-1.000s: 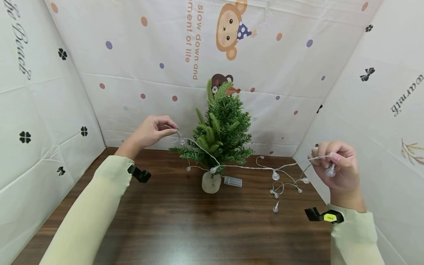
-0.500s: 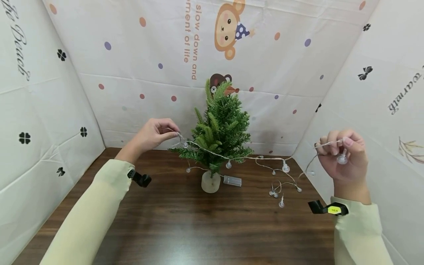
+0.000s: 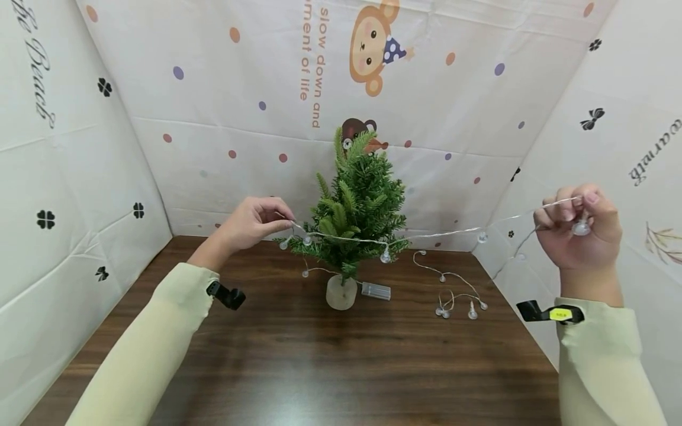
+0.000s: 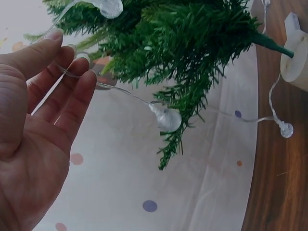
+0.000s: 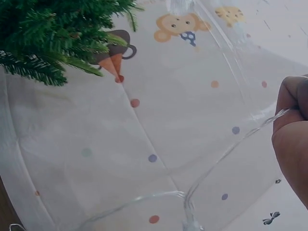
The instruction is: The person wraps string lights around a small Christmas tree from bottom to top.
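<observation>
A string of lights [image 3: 447,234] with clear round bulbs stretches between the two hands, across the front of a small green artificial tree [image 3: 362,201]. At the tree's left side, my left hand [image 3: 256,223] pinches the wire between thumb and fingertips. One bulb [image 4: 168,119] hangs just past those fingers in the left wrist view. Raised at the far right, my right hand [image 3: 581,234] grips the wire with curled fingers, and a bulb [image 3: 581,227] dangles beneath its thumb. In the right wrist view only part of that hand [image 5: 293,134] shows.
The tree stands on a pale round base [image 3: 341,293] on a dark wooden table [image 3: 319,361]. Beside the base lies a clear battery box [image 3: 376,291]. Loose bulbs and wire [image 3: 446,311] lie on the table's right side. Printed cloth walls [image 3: 213,106] surround the table.
My right hand has moved right and upward, drawing the light string straighter and lifting more of it off the table. The left hand has shifted slightly right and down, still pinching the wire.
</observation>
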### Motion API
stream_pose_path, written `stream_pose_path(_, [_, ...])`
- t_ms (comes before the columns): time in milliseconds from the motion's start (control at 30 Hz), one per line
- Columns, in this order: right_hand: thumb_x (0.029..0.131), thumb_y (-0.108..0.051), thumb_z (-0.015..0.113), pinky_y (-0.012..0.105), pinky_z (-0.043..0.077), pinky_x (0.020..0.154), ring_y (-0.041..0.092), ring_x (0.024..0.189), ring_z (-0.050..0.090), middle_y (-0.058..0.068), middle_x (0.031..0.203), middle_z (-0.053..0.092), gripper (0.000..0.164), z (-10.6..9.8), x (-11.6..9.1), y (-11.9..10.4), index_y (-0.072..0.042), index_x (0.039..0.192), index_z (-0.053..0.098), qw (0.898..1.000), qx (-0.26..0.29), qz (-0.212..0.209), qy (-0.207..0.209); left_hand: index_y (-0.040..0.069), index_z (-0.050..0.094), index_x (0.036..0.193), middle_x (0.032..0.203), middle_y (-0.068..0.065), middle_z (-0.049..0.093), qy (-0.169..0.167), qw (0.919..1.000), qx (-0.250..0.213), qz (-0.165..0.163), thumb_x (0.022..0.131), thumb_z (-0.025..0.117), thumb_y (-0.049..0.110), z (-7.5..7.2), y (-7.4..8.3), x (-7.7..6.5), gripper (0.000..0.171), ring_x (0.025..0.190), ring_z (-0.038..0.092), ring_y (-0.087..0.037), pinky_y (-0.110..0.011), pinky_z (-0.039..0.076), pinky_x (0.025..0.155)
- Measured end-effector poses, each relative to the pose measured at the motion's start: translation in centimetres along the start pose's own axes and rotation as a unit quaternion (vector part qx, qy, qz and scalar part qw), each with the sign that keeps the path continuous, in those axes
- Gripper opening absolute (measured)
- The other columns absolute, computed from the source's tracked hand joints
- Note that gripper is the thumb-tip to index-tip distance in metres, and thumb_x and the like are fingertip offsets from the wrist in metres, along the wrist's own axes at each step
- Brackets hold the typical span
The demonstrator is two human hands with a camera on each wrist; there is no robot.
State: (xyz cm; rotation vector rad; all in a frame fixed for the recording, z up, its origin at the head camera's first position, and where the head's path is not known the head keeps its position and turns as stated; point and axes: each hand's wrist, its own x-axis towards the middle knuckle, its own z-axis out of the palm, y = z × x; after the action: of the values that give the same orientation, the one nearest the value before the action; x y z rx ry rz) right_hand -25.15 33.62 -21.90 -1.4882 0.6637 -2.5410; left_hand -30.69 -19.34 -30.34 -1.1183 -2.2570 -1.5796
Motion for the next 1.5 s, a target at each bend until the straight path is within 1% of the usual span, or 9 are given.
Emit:
stream_pose_path(267, [0.092, -0.005, 0.032, 0.023, 0.013, 0.054, 0.016, 0.054, 0.025, 0.021, 0.066, 0.047, 0.025, -0.3, 0.0, -1.5, 0.012, 0.080, 0.047, 0.999, 0.003, -0.006, 0.040, 0.004, 0.076, 0.101, 0.100, -0.006, 0.070, -0.032, 0.9990, 0.012, 0.027, 0.096, 0.071, 0.003, 1.2, 0.5, 0.4, 0.007, 0.084, 0.068, -0.029, -0.030, 0.058, 0.072])
stream_pose_path(500, [0.095, -0.008, 0.030, 0.023, 0.012, 0.055, 0.017, 0.054, 0.025, 0.022, 0.068, 0.050, 0.030, -1.3, -0.5, -2.7, 0.012, 0.080, 0.047, 0.999, -0.010, -0.004, 0.053, 0.008, 0.078, 0.097, 0.096, -0.006, 0.071, -0.033, 0.9976, 0.023, 0.057, 0.093, 0.073, 0.002, 2.6, 0.9, 0.7, 0.008, 0.083, 0.065, -0.015, -0.026, 0.055, 0.071])
stream_pose_path(667, [0.103, -0.013, 0.025, 0.023, 0.008, 0.057, 0.017, 0.054, 0.024, 0.023, 0.070, 0.052, 0.043, -2.4, -0.3, -3.9, 0.013, 0.075, 0.045, 0.996, -0.014, 0.011, 0.092, 0.013, 0.078, 0.097, 0.097, -0.003, 0.073, -0.025, 0.9976, 0.044, 0.046, 0.093, 0.074, 0.007, 3.6, 1.2, 0.5, 0.008, 0.089, 0.067, -0.013, -0.025, 0.057, 0.080])
stream_pose_path(800, [0.109, -0.016, 0.021, 0.023, 0.006, 0.056, 0.015, 0.052, 0.020, 0.021, 0.065, 0.050, 0.052, -3.3, 0.5, -4.3, 0.011, 0.072, 0.044, 0.990, -0.016, 0.003, 0.139, 0.012, 0.079, 0.098, 0.097, -0.001, 0.073, -0.016, 0.9974, 0.060, 0.035, 0.093, 0.076, 0.009, 4.4, 1.4, 0.2, 0.007, 0.089, 0.067, -0.013, -0.026, 0.057, 0.080])
stream_pose_path(933, [0.111, -0.015, 0.027, 0.022, 0.005, 0.056, 0.014, 0.052, 0.017, 0.016, 0.059, 0.045, 0.050, -3.8, 1.5, -4.2, 0.008, 0.070, 0.044, 0.978, -0.029, -0.023, 0.205, 0.008, 0.078, 0.099, 0.097, 0.001, 0.073, -0.011, 0.9968, 0.074, 0.030, 0.093, 0.076, 0.009, 5.2, 1.5, -0.1, 0.007, 0.088, 0.067, -0.012, -0.027, 0.057, 0.080])
stream_pose_path(1067, [0.111, -0.010, 0.037, 0.022, 0.004, 0.056, 0.014, 0.051, 0.017, 0.013, 0.056, 0.044, 0.043, -4.2, 2.4, -4.1, 0.009, 0.073, 0.048, 0.964, -0.064, -0.043, 0.254, 0.011, 0.079, 0.100, 0.097, 0.003, 0.074, -0.009, 0.9955, 0.090, 0.029, 0.094, 0.076, 0.012, 5.9, 1.5, -0.3, 0.007, 0.086, 0.066, -0.011, -0.028, 0.055, 0.078])
stream_pose_path(1167, [0.110, -0.008, 0.041, 0.022, 0.003, 0.057, 0.014, 0.050, 0.016, 0.012, 0.055, 0.044, 0.038, -4.4, 3.0, -3.8, 0.010, 0.078, 0.051, 0.956, -0.090, -0.051, 0.274, 0.014, 0.079, 0.100, 0.098, 0.004, 0.075, -0.012, 0.9945, 0.099, 0.034, 0.094, 0.075, 0.013, 6.3, 1.4, -0.3, 0.007, 0.085, 0.066, -0.010, -0.030, 0.054, 0.074])
stream_pose_path(1300, [0.108, -0.007, 0.046, 0.022, 0.002, 0.057, 0.014, 0.051, 0.015, 0.011, 0.054, 0.043, 0.034, -4.6, 4.1, -3.6, 0.008, 0.079, 0.052, 0.946, -0.122, -0.053, 0.297, 0.012, 0.079, 0.101, 0.100, 0.000, 0.076, -0.019, 0.9932, 0.106, 0.045, 0.095, 0.074, 0.014, 6.9, 1.3, -0.2, 0.008, 0.088, 0.066, -0.009, -0.032, 0.054, 0.074])
stream_pose_path(1500, [0.103, -0.008, 0.059, 0.024, 0.005, 0.055, 0.015, 0.050, 0.017, 0.011, 0.058, 0.047, 0.026, -5.0, 5.9, -3.4, 0.007, 0.082, 0.056, 0.919, -0.154, -0.054, 0.359, 0.010, 0.080, 0.101, 0.097, 0.001, 0.077, 0.000, 0.9909, 0.122, 0.056, 0.094, 0.075, 0.013, 7.9, 1.3, -0.1, 0.008, 0.089, 0.066, -0.009, -0.032, 0.054, 0.075])
